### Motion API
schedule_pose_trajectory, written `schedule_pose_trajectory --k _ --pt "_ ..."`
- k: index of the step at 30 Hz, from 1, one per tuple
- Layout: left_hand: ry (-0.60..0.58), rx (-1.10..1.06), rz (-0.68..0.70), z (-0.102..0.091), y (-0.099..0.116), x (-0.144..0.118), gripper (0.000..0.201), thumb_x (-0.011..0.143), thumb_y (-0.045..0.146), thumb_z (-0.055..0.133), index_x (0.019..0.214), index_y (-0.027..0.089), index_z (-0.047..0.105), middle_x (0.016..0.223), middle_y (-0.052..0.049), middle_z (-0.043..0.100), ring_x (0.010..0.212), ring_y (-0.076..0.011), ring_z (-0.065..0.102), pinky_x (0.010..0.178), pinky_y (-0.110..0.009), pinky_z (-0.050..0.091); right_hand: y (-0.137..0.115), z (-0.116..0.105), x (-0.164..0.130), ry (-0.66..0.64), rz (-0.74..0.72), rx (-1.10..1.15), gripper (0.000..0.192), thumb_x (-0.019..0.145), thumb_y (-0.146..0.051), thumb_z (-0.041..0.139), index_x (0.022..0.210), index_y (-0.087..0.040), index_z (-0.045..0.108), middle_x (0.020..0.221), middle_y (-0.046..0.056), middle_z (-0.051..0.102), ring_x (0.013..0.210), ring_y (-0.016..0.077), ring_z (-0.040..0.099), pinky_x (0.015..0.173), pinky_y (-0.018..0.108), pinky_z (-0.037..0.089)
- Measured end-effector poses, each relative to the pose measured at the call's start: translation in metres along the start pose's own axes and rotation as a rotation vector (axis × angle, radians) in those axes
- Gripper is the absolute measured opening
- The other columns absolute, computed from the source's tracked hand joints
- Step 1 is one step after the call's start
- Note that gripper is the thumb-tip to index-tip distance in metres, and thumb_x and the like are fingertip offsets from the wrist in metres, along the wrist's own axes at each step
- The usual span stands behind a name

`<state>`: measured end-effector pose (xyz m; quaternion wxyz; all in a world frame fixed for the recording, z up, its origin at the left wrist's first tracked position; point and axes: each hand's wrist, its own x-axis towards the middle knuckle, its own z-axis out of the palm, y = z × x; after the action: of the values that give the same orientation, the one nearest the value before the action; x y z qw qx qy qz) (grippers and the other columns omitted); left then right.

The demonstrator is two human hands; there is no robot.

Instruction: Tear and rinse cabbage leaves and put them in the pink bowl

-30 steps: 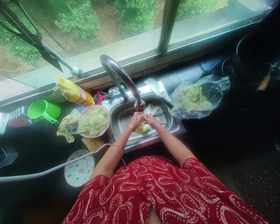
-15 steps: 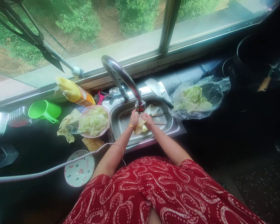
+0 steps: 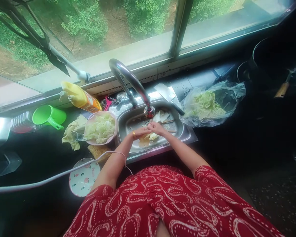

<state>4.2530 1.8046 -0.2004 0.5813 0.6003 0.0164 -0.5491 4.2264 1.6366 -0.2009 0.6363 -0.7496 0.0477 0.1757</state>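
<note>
Under the tap (image 3: 149, 111), in the steel sink (image 3: 124, 131), my two hands meet. My left hand (image 3: 141, 132) is flat, its fingers stretched towards the right one. My right hand (image 3: 158, 128) has its fingers curled together at the tips of my left hand; anything between them is hidden. Just below the hands, a pale yellow cabbage leaf (image 3: 153, 136) lies in the sink. White cabbage pieces (image 3: 160, 116) and chopsticks (image 3: 169, 121) are further back in the basin.
Left of the sink stand a pink bowl of torn cabbage (image 3: 101, 128), a cloth (image 3: 72, 131), a green mug (image 3: 49, 115), a yellow bottle (image 3: 81, 97) and a patterned plate (image 3: 84, 177). A cleaver (image 3: 165, 92) and a plastic bag of cabbage (image 3: 207, 105) lie right. A white cable (image 3: 51, 179) crosses my left arm.
My hands have come together, the left turning flat across towards the right. The cabbage leaf that was between them now lies in the sink below them.
</note>
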Motion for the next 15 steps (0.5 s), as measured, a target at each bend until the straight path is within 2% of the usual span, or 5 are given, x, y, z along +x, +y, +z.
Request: schedule_pose_trajectory --k 3,6,9,11,15 --pt "0.058 0.150 -0.050 -0.004 0.000 -0.006 0.024 0.068 0.031 0.080 0.059 0.014 0.065 0.051 0.001 0.053 0.044 -0.0093 0.040 0.046 -0.023 0.028 -0.005 0.000 0.000 -0.143 0.026 0.000 0.011 0.073 -0.030 0.055 0.070 -0.020 0.051 0.059 -0.006 0.052 0.057 0.0106 0.044 0.054 0.022 0.033" --pt "0.159 0.272 0.007 -0.002 0.008 -0.007 0.027 0.070 0.014 0.074 0.048 0.016 0.058 0.045 0.003 0.046 0.044 -0.0094 0.034 0.048 -0.024 0.027 -0.010 0.005 0.002 -0.198 -0.002 -0.061 0.010 0.075 -0.027 0.054 0.069 -0.019 0.054 0.060 -0.004 0.054 0.060 0.0114 0.047 0.057 0.023 0.033" --pt "0.213 0.283 0.140 0.005 0.017 -0.006 0.029 0.073 0.010 0.068 0.047 0.017 0.056 0.047 0.003 0.047 0.050 -0.0114 0.038 0.055 -0.023 0.032 -0.010 0.015 0.007 -0.059 0.000 0.083 0.017 0.078 -0.029 0.055 0.066 -0.020 0.049 0.058 -0.005 0.048 0.057 0.0096 0.043 0.055 0.022 0.032" --pt "0.272 0.313 0.247 0.011 0.020 -0.003 0.030 0.076 0.011 0.063 0.048 0.018 0.055 0.052 0.003 0.050 0.056 -0.0125 0.041 0.060 -0.022 0.035 -0.006 0.023 0.012 0.115 0.143 0.304 0.023 0.082 -0.035 0.055 0.067 -0.022 0.042 0.053 -0.008 0.040 0.048 0.0081 0.035 0.048 0.021 0.028" --pt "0.564 0.183 0.335 0.021 0.018 0.007 0.030 0.081 0.015 0.055 0.051 0.018 0.051 0.057 0.002 0.051 0.060 -0.0130 0.044 0.064 -0.023 0.039 0.005 0.026 0.019 0.269 0.418 0.584 0.038 0.084 -0.046 0.055 0.066 -0.024 0.030 0.045 -0.011 0.027 0.039 0.0068 0.023 0.041 0.020 0.021"
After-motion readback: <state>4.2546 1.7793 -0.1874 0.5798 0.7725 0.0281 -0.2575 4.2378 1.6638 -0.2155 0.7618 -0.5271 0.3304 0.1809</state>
